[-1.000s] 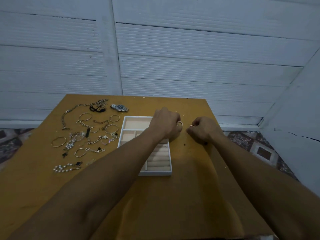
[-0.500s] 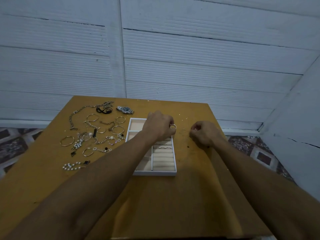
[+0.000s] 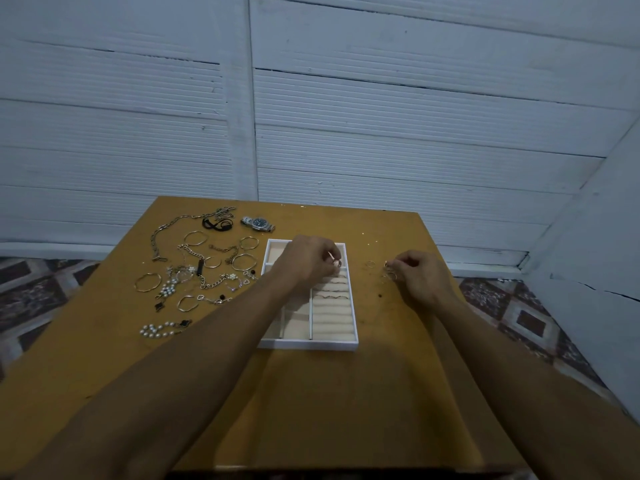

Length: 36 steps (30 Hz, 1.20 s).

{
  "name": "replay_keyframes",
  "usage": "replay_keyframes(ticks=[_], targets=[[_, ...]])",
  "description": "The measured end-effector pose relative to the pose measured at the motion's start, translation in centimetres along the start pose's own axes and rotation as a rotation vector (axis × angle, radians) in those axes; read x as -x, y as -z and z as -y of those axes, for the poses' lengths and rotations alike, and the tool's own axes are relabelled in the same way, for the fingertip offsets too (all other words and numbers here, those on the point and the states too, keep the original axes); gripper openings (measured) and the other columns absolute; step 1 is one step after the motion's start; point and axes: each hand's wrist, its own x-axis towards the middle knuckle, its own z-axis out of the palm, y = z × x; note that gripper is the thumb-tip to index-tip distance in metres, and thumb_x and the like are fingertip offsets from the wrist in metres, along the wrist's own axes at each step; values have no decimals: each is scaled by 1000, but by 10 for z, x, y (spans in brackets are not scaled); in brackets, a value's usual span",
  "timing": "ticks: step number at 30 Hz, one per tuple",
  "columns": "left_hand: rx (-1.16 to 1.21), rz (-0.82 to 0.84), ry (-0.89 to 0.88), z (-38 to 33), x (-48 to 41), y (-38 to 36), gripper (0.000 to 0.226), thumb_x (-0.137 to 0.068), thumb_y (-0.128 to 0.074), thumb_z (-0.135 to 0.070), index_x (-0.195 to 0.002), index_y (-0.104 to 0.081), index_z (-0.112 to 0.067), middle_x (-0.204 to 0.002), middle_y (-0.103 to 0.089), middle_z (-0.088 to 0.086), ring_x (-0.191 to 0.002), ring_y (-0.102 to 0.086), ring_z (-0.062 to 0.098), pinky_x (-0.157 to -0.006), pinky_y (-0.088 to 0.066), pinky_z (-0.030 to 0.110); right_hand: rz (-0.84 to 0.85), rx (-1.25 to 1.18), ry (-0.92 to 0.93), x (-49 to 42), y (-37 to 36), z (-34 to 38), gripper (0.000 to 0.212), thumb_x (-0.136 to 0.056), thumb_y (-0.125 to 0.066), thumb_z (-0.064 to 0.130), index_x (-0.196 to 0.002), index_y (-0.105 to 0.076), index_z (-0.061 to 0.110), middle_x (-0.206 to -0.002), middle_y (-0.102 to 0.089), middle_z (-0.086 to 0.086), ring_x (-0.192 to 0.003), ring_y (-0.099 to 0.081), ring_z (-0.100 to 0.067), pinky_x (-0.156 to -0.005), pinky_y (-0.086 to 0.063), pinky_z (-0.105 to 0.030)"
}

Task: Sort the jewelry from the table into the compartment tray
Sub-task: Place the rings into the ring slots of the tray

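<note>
A white compartment tray [image 3: 308,344] with beige lining lies mid-table; several rings sit in its padded ring rolls [image 3: 333,308]. My left hand [image 3: 308,259] hovers over the tray's far part and pinches a small ring [image 3: 336,262] above the ring rolls. My right hand [image 3: 420,277] rests on the table right of the tray, fingers curled on small rings [image 3: 389,273]. One loose ring [image 3: 370,264] lies between the tray and that hand. Left of the tray lie bracelets, chains and earrings [image 3: 204,268], a pearl bracelet [image 3: 157,330] and a wristwatch [image 3: 258,223].
The yellow-brown table [image 3: 346,403] stands against a white panelled wall [image 3: 381,116]. Tiled floor [image 3: 526,317] shows at both sides. A black hair tie [image 3: 216,225] lies near the far edge.
My left hand with its ring has shifted left from beside the tray's right edge to over the ring rolls. My right hand stays at the small rings on the table.
</note>
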Motion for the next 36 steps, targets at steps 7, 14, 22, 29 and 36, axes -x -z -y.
replay_keyframes(ticks=[7, 14, 22, 29, 36], targets=[[210, -21, 37, 12, 27, 18, 28, -78, -79, -21, -106, -75, -17, -94, -72, -3, -87, -65, 7, -76, -48, 14, -35, -172, 2, 17, 9, 6, 17, -93, -62, 32, -92, -70, 17, -86, -68, -1, -83, -64, -21, -75, -52, -41], [219, 3, 46, 21, 53, 20, 24, -78, -79, -15, -101, -74, -16, -84, -71, -6, -80, -65, 3, -78, -51, 17, -42, -150, 27, 38, 6, 23, 9, -93, -61, 26, -94, -67, 19, -85, -68, -1, -77, -65, -19, -69, -52, -33], [79, 63, -16, 14, 64, 13, 13, -76, -80, -16, -88, -74, -18, -82, -72, -4, -78, -67, 7, -72, -55, 25, -14, -125, 46, 64, -2, 40, 5, -91, -64, 22, -86, -65, 21, -83, -69, 2, -74, -67, -16, -62, -52, -26], [-56, 78, -75, 10, 62, 9, 15, -78, -78, -18, -93, -75, -13, -89, -75, 0, -84, -67, 10, -80, -54, 30, 5, -97, 58, 75, 0, 41, 8, -92, -63, 20, -84, -64, 22, -82, -67, 2, -76, -65, -16, -68, -55, -31], [-95, 130, -76, 5, 56, 10, 13, -76, -78, -10, -88, -75, -8, -88, -75, 3, -87, -69, 14, -82, -53, 32, 8, -79, 56, 79, 1, 39, 9, -92, -62, 20, -84, -64, 23, -82, -66, 5, -76, -62, -13, -65, -52, -26]])
